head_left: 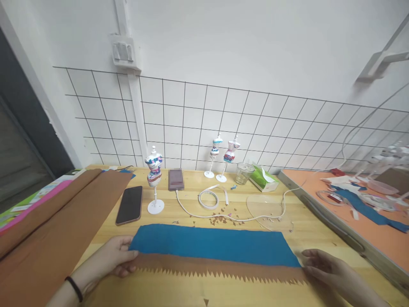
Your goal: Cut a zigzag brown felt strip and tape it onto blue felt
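Note:
A long blue felt strip lies across the wooden table, on top of a brown felt strip whose near edge is cut in zigzag teeth. My left hand rests at the left end, fingers curled over both strips' edges. At the right end, my right hand presses with fingers bent on the corner of the strips.
A brown fabric roll lies at left. Behind the strips are a black phone, three small mannequin stands, a power bank with white cable, tape coil, glass jar, tissue pack. An orange mat with scraps is right.

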Tool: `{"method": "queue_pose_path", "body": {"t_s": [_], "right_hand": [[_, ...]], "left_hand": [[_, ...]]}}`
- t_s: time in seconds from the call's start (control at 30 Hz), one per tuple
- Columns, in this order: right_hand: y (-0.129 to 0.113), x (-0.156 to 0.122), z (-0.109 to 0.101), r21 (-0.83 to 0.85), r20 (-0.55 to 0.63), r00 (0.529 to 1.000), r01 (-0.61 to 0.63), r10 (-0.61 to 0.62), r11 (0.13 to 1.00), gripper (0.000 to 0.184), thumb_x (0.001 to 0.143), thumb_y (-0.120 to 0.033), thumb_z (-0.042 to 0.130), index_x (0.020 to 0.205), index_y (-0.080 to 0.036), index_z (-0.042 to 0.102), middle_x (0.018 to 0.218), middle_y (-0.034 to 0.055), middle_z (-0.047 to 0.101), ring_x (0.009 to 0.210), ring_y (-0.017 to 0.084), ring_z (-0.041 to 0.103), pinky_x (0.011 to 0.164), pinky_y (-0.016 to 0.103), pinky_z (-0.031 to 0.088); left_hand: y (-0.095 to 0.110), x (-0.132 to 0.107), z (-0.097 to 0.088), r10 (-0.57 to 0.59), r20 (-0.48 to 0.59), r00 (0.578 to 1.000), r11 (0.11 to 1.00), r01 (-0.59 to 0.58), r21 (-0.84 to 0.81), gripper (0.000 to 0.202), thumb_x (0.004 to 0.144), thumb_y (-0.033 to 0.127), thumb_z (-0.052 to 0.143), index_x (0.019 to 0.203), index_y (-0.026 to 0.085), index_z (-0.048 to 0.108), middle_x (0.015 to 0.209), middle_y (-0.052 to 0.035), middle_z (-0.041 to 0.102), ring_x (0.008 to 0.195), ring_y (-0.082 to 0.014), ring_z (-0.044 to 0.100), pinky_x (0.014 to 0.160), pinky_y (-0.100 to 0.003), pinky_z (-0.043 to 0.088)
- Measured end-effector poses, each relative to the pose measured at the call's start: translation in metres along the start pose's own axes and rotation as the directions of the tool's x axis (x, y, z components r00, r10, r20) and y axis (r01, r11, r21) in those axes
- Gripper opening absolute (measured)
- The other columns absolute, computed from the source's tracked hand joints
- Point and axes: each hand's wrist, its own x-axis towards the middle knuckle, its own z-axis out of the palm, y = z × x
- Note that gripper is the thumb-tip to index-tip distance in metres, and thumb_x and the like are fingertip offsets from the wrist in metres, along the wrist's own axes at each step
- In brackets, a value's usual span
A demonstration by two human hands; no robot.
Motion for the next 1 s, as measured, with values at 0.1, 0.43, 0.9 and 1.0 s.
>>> {"method": "queue_pose_path", "body": {"t_s": [0.1, 0.43, 0.9, 1.0], "right_hand": [[-0.005, 0.002, 0.001, -0.122, -0.089, 0.996, 0.001, -0.012, 0.993, 0.034, 0.059, -0.042, 0.064, 0.085, -0.021, 0.063, 0.081, 0.0077, 0.072, 0.083, 0.029, 0.065, 0.067, 0.03, 0.052], [-0.102, 0.021, 0.034, -0.229, 0.023, 0.985, 0.171, -0.17, 0.958, 0.033, 0.07, -0.049, 0.054, 0.086, -0.021, 0.062, 0.084, 0.0059, 0.07, 0.085, 0.026, 0.062, 0.069, 0.031, 0.05], [-0.129, 0.14, 0.046, -0.314, -0.085, 0.992, 0.062, -0.093, 0.948, 0.022, 0.087, -0.031, 0.052, 0.102, -0.015, 0.056, 0.098, 0.0037, 0.06, 0.079, 0.016, 0.06, 0.068, 0.034, 0.05], [-0.128, 0.139, 0.061, -0.327, -0.052, 0.99, 0.108, -0.132, 0.939, 0.021, 0.087, -0.031, 0.052, 0.1, -0.015, 0.056, 0.094, 0.0028, 0.061, 0.075, 0.014, 0.06, 0.066, 0.032, 0.051]], "left_hand": [[0.001, -0.002, -0.001, -0.004, -0.005, 1.0, 1.0, 0.003, -0.021, 0.041, 0.054, 0.051, 0.07, 0.074, 0.019, 0.054, 0.056, 0.0049, 0.054, 0.053, -0.0131, 0.06, 0.043, -0.018, 0.04], [-0.001, -0.003, -0.005, -0.039, -0.204, 0.978, 0.998, 0.048, 0.039, 0.05, 0.057, 0.062, 0.062, 0.055, 0.02, 0.035, 0.045, 0.0054, 0.046, 0.045, -0.0146, 0.056, 0.039, -0.019, 0.033], [0.004, -0.003, -0.02, 0.198, -0.502, 0.842, 0.944, -0.027, 0.328, 0.037, 0.066, 0.055, 0.049, 0.071, 0.019, 0.055, 0.048, 0.0015, 0.053, 0.043, -0.0155, 0.05, 0.043, -0.023, 0.033], [0.004, -0.002, -0.025, 0.253, -0.499, 0.829, 0.898, -0.008, 0.44, 0.033, 0.068, 0.052, 0.048, 0.069, 0.02, 0.057, 0.047, 0.0016, 0.052, 0.047, -0.0186, 0.052, 0.047, -0.025, 0.035]]}}
